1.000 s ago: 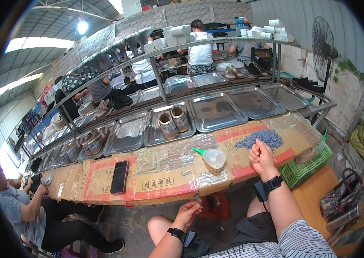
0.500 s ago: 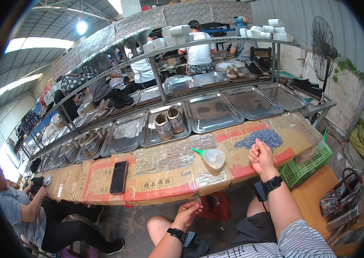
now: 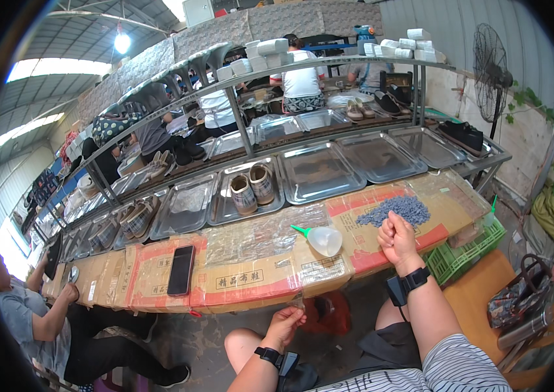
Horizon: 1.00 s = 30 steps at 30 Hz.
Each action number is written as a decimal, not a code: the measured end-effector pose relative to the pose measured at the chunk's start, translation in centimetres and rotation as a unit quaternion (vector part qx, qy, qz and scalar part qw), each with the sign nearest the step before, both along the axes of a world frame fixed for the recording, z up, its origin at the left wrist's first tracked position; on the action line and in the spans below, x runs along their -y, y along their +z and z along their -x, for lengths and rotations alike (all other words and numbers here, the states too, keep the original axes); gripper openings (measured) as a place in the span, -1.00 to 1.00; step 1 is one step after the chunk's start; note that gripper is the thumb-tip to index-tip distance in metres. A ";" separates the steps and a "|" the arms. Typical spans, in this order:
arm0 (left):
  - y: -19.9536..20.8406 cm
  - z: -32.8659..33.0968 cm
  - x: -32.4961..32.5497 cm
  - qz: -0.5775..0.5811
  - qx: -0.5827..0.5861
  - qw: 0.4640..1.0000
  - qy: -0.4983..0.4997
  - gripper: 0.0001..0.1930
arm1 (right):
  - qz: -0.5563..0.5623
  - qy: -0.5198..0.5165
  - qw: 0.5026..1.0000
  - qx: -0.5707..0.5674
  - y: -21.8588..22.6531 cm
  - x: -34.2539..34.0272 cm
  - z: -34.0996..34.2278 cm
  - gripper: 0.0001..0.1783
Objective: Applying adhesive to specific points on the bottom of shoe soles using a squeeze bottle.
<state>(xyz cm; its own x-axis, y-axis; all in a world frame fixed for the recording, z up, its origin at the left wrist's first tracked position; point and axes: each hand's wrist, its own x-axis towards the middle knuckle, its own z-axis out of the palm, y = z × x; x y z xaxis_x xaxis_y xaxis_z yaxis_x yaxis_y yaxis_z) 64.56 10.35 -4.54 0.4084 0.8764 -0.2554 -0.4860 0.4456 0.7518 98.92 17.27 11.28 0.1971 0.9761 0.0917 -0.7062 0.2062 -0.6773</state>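
My right hand [image 3: 396, 238] is closed in a fist, thumb side up, at the near edge of a pile of small blue-grey pellets [image 3: 402, 210] on the cardboard-covered bench [image 3: 270, 295]. Whatever the fist holds is hidden. Just below the bench's front edge, my left hand [image 3: 285, 326] has its fingertips pinched together. A bit of clear film shows by those fingertips, but I cannot make out what they grip. Between the hands, farther back, lies a translucent squeeze bottle [image 3: 326, 241] with a green nozzle. A dark phone [image 3: 181, 270] rests to the left.
Behind the bench runs a row of metal trays [image 3: 321, 171], one carrying a pair of plaid shoes [image 3: 251, 189]. A metal rack [image 3: 233, 116] rises above it. A green crate [image 3: 465, 251] and a wooden chair [image 3: 479, 300] stand at right. A co-worker [image 3: 32, 320] sits at left.
The tray row has slid slightly left with the plaid shoes. The co-worker at left has raised a dark item from the bench. My left hand has shifted slightly left; my right has stayed put.
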 end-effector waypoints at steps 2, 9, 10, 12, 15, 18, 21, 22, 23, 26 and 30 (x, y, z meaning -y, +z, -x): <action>0.0 0.0 0.0 -0.001 -0.001 1.000 0.002 -0.87 | 0.003 0.000 1.000 -0.001 0.0 0.0 0.0 -0.66; 0.2 -0.1 0.1 0.002 -0.004 1.000 0.010 -0.89 | 0.001 -0.001 1.000 0.000 0.0 0.0 -0.1 -0.66; 0.1 0.0 0.1 0.004 -0.004 1.000 0.015 -0.89 | 0.001 0.000 1.000 0.000 -0.1 0.0 -0.1 -0.66; -0.1 0.0 0.1 0.006 -0.003 1.000 0.019 -0.89 | 0.001 -0.001 1.000 0.001 -0.1 0.0 0.0 -0.66; -0.1 0.0 0.0 0.003 -0.003 1.000 0.019 -0.88 | 0.002 -0.002 1.000 0.002 -0.1 0.0 0.0 -0.66; 0.0 0.0 0.0 -0.003 -0.013 1.000 0.011 -0.87 | 0.001 -0.001 1.000 0.002 0.0 0.0 0.0 -0.66; 0.3 -0.1 0.0 -0.008 -0.021 1.000 0.008 -0.87 | 0.001 0.001 1.000 0.003 0.0 0.0 0.0 -0.66; 0.4 -0.1 0.0 -0.009 -0.022 1.000 0.007 -0.87 | 0.002 0.003 1.000 0.004 0.0 0.0 0.0 -0.65; 0.4 -0.1 0.1 -0.011 -0.022 1.000 0.006 -0.88 | 0.002 0.003 1.000 0.004 0.0 0.0 0.0 -0.65; 0.6 -0.1 0.1 -0.010 -0.024 1.000 0.005 -0.87 | 0.004 0.003 1.000 0.005 0.1 0.0 0.0 -0.65; 0.4 0.0 0.0 -0.010 -0.026 1.000 0.005 -0.87 | 0.005 0.003 1.000 0.003 0.1 0.0 0.1 -0.65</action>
<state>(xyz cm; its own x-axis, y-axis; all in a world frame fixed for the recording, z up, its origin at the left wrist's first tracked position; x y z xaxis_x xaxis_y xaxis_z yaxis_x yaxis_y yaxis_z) 64.58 10.30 -4.17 0.3855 0.8859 -0.2581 -0.4507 0.4248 0.7851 98.83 17.26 11.35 0.1906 0.9781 0.0835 -0.7027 0.1953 -0.6841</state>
